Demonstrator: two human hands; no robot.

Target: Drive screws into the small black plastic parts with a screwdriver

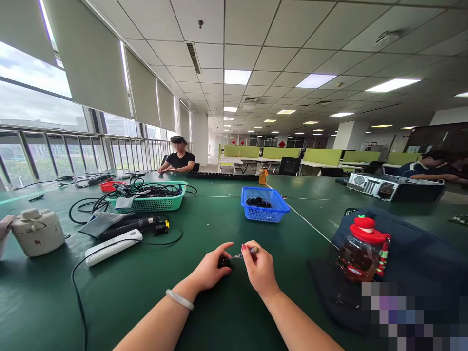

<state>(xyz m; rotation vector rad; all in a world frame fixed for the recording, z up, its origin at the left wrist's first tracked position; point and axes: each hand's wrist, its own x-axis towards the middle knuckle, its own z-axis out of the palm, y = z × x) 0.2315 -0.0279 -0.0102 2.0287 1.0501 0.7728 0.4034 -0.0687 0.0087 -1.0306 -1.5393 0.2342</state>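
Note:
On the near middle of the green table, my left hand (207, 269) is closed around a small dark part (224, 263), mostly hidden by the thumb and fingers. My right hand (262, 271) pinches a small screwdriver (238, 256) with a thin metal shaft. Its tip points left and reaches the dark part; whether it sits in a screw is too small to tell. Beyond the hands stands a blue plastic basket (263, 213) with several small black pieces (259, 202) inside.
A green basket (161, 203) of black cables, a white power strip (114, 247) and a beige pot (37, 234) stand left. At right are a red-lidded jar (360, 258) on dark cloth and a computer case (395, 187). A person (178, 158) sits across the table.

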